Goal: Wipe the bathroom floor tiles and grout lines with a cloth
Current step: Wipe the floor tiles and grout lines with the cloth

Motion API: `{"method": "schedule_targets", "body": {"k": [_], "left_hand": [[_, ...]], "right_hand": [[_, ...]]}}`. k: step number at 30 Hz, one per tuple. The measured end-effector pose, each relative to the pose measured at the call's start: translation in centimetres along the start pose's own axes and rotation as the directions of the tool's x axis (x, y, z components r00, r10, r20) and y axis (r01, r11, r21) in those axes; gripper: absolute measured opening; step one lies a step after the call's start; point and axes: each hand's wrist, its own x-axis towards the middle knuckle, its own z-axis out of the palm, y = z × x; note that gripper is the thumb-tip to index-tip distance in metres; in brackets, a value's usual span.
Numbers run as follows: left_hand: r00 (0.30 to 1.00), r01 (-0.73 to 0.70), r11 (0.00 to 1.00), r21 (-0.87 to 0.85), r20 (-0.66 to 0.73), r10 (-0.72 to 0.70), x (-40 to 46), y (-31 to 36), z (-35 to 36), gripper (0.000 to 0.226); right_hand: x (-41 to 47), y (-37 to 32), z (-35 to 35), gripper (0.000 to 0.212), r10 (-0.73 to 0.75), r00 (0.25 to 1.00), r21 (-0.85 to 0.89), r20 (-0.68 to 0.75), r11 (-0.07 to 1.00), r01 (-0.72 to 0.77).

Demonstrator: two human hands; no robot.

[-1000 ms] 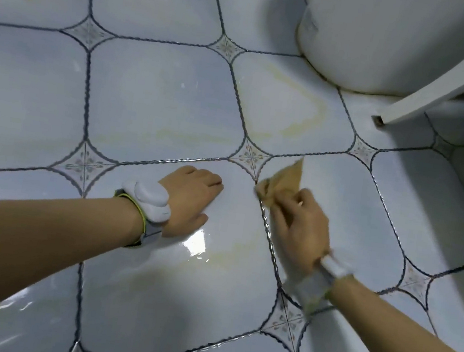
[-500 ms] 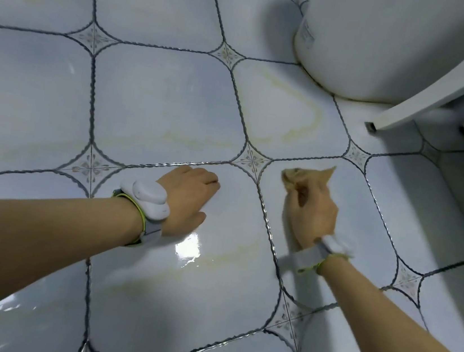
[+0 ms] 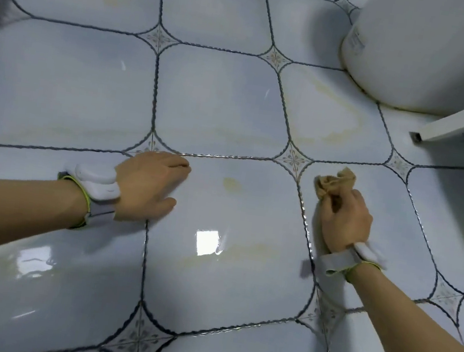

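Using the toilet base [image 3: 424,53] as my landmark, and going left to right. Far off to its left my left hand [image 3: 146,186] lies flat on the floor [image 3: 70,72], fingers relaxed and spread over a grout line [image 3: 227,157], holding nothing. I'd say it's there purely to prop my weight while I lean in. The tiles are glossy pale blue with rounded corners, shiny enough to mirror a ceiling light, and there's a small yellowish stain [image 3: 232,184] on the one between my hands. The grout runs dark and ropey, with little flowered diamond insets at the crossings.

Closer to the toilet, below and a bit left of it, my right hand [image 3: 344,223] is clenched around the cloth [image 3: 334,183], a crumpled tan rag bunched out past the knuckles and pressed to the tile, just beside a grout line. Bunching it probably gives a firmer scrubbing edge. More yellow rings sit right by the toilet base, so plenty left to do.
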Motion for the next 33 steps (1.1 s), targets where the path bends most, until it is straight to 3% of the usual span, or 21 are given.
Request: {"method": "schedule_targets", "body": {"k": [2, 5, 8, 9, 10, 13, 15, 17, 19, 23, 28, 29, 30, 31, 33], "left_hand": [[0.997, 0.056, 0.998, -0.022, -0.053, -0.057, -0.8, -0.4, 0.5, 0.051], [0.995, 0.087, 0.995, -0.04, -0.054, -0.089, -1.2, 0.0, 1.0, 0.051], [0.996, 0.051, 0.998, -0.029, -0.068, -0.053, -1.3, 0.4, 0.9, 0.051], [0.995, 0.047, 0.998, -0.036, -0.083, -0.05, -1.4, 0.4, 0.7, 0.052], [0.994, 0.05, 0.998, -0.047, -0.096, -0.055, -1.7, 0.3, 0.6, 0.053], [0.991, 0.087, 0.994, -0.064, -0.095, -0.093, -3.0, -0.2, 0.4, 0.054], [0.987, 0.124, 0.99, -0.073, -0.093, -0.131, -3.8, -0.6, 0.4, 0.053], [0.984, 0.153, 0.985, -0.078, -0.08, -0.159, -3.9, -0.9, 0.3, 0.049], [0.979, 0.186, 0.979, -0.081, -0.074, -0.192, -4.0, -1.4, -0.1, 0.046], [0.967, 0.219, 0.97, -0.101, -0.11, -0.23, -3.4, -1.7, -1.1, 0.052], [0.949, 0.205, 0.97, -0.129, -0.217, -0.229, -3.0, -1.9, -2.2, 0.046], [0.951, 0.203, 0.971, -0.125, -0.213, -0.226, -3.2, -1.9, -2.1, 0.046], [0.954, 0.203, 0.972, -0.117, -0.202, -0.223, -3.4, -1.9, -2.0, 0.045], [0.956, 0.204, 0.973, -0.109, -0.19, -0.222, -3.6, -1.9, -1.9, 0.045], [0.96, 0.202, 0.974, -0.098, -0.176, -0.217, -4.0, -2.0, -1.6, 0.046]], "right_hand": [[-2.7, -3.1, 0.5, 0.005, -0.072, 0.997, 0.077, 0.005, 0.994, 0.072], [-9.3, -8.6, 1.6, 0.004, -0.354, 0.932, 0.258, 0.077, 0.91, 0.324], [-14.8, -10.5, 2.1, 0.01, -0.695, 0.688, 0.366, 0.211, 0.709, 0.604], [-14.7, -9.8, 2.1, 0.01, -0.747, 0.629, 0.376, 0.216, 0.658, 0.653], [-13.7, -9.0, 1.9, 0.007, -0.758, 0.622, 0.356, 0.196, 0.646, 0.675], [-7.4, -5.9, 1.5, 0.006, -0.592, 0.801, 0.148, 0.086, 0.803, 0.577], [-2.3, -4.2, 1.4, 0.011, -0.364, 0.931, -0.01, 0.032, 0.931, 0.365], [0.7, -3.9, 1.8, 0.012, -0.153, 0.988, -0.059, 0.003, 0.986, 0.153], [0.9, -6.4, 2.9, 0.007, -0.131, 0.991, 0.028, 0.001, 0.991, 0.131], [-3.3, -14.5, 5.4, 0.011, -0.413, 0.911, 0.292, 0.003, 0.871, 0.394], [-9.4, -18.2, 6.5, 0.014, -0.786, 0.597, 0.383, 0.159, 0.607, 0.697], [-8.4, -17.3, 6.2, 0.014, -0.796, 0.586, 0.378, 0.151, 0.594, 0.71], [-7.0, -16.4, 5.9, 0.013, -0.765, 0.63, 0.356, 0.134, 0.63, 0.69], [-5.2, -15.4, 5.5, 0.013, -0.684, 0.722, 0.314, 0.104, 0.712, 0.629], [-1.5, -13.6, 4.8, 0.01, -0.408, 0.912, 0.222, 0.051, 0.895, 0.388]]}}
